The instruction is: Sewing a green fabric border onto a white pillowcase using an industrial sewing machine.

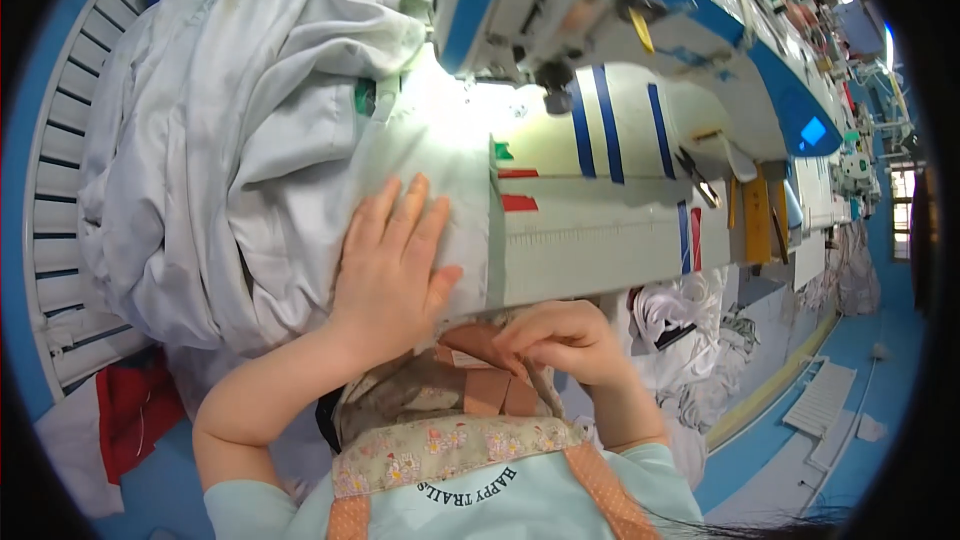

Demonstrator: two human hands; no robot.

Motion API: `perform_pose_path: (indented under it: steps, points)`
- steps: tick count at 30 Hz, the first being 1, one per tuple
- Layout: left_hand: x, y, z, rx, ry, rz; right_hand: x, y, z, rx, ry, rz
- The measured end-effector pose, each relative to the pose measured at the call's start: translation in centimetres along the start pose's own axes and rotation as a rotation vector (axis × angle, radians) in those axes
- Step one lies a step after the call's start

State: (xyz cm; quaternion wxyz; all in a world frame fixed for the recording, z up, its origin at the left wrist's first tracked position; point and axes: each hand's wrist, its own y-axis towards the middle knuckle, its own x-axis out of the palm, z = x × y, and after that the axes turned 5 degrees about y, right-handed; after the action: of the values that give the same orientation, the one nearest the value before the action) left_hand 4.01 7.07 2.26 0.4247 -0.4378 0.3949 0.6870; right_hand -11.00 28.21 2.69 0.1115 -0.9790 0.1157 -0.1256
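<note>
My left hand (pixel 395 265) lies flat, fingers slightly spread, on a large heap of white fabric (pixel 290 140). The flat edge of this cloth runs under the lit needle area of a blue-and-white sewing machine (pixel 690 10). At the front of my flowered apron (pixel 440 455), my right hand (pixel 565 340) has its fingers curled together by the pocket. Whatever is between those fingertips, if anything, is hidden.
Blue and red tape strips mark the machine bed (pixel 600 235), which has a ruler scale. Thread snips (pixel 700 180) lie at its right. A white slatted rack (pixel 55 210) borders the fabric on the left. White strips (pixel 675 310) hang below the bed.
</note>
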Motion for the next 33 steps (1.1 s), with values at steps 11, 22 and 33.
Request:
perform_pose_path:
  steps: [11,22,33]
  points:
    - [-0.7,0.4,-1.5,0.069,-0.144,0.201,4.5,1.6,11.4,-0.180,0.004,0.271]
    - [-3.1,1.1,-5.5,0.165,-0.044,0.149,6.9,-0.8,8.3,-0.133,0.133,0.387]
    - [-4.5,-0.1,-3.8,0.031,0.336,-0.062,6.9,-3.2,7.7,-0.157,0.428,0.212]
